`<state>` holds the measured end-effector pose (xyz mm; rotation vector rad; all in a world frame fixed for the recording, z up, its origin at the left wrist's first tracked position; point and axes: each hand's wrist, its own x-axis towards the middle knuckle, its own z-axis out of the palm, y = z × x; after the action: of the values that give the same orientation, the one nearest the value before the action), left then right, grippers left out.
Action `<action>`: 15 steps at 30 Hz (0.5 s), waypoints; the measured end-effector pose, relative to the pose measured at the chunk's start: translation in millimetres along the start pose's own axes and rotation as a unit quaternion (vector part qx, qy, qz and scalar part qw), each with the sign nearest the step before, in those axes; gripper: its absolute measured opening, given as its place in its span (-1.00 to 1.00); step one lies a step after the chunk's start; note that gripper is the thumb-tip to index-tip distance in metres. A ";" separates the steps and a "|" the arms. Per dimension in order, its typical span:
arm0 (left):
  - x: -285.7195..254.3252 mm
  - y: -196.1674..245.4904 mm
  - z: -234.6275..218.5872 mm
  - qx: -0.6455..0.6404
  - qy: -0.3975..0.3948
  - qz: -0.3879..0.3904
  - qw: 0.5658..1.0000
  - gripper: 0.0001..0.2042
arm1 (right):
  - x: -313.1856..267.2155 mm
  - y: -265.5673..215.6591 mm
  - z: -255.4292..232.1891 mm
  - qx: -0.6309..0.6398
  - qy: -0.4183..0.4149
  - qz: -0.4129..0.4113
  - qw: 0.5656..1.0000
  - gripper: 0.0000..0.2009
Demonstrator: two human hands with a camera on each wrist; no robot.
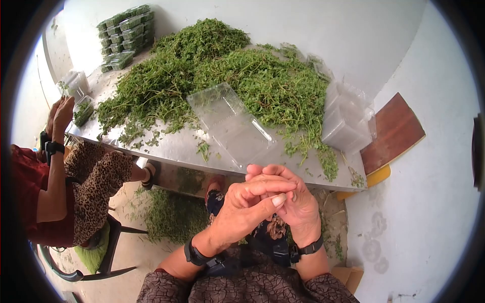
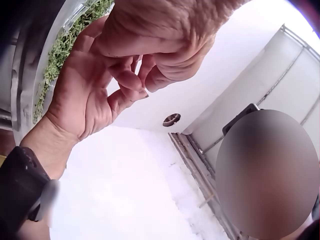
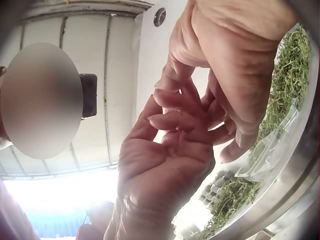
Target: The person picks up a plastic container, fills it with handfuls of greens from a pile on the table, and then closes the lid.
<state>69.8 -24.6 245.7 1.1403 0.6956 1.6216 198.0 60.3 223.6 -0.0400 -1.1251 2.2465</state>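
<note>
My left hand and right hand meet above the table's front edge, fingers loosely bent and touching. The left thumb and forefinger lie against the right hand's fingers, and no object shows between them. In the left wrist view, the right palm faces the left hand. Overlapping fingers of the left hand and right hand fill the right wrist view. Just beyond them an unfolded clear plastic container lies on the metal table, beside heaped green sprigs.
Nested clear containers stand at the table's right end, near a brown board. Filled boxes are stacked at the back left. Another person sits at the left by a black chair. More greens lie on the floor.
</note>
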 end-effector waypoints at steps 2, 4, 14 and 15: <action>-0.4 -1.1 -2.8 -0.033 -0.019 -0.039 0.999 -0.77 | -2.0 -3.3 1.6 0.007 0.006 0.028 1.000 -0.32; -0.8 -1.8 -4.4 -0.040 -0.024 -0.053 0.998 -0.77 | -3.0 -2.2 2.0 0.009 0.010 0.031 0.999 -0.32; -2.6 0.3 -5.6 -0.092 -0.047 -0.088 0.991 -0.78 | -1.0 4.0 2.1 0.045 -0.018 0.008 0.999 -0.43; -2.5 0.2 -6.0 -0.092 -0.047 -0.089 0.991 -0.78 | -1.1 1.4 6.1 0.045 -0.017 0.009 0.999 -0.43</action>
<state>64.4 -26.5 242.6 0.9850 0.5576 1.4407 196.4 54.8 226.2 0.0258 -1.0426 2.3190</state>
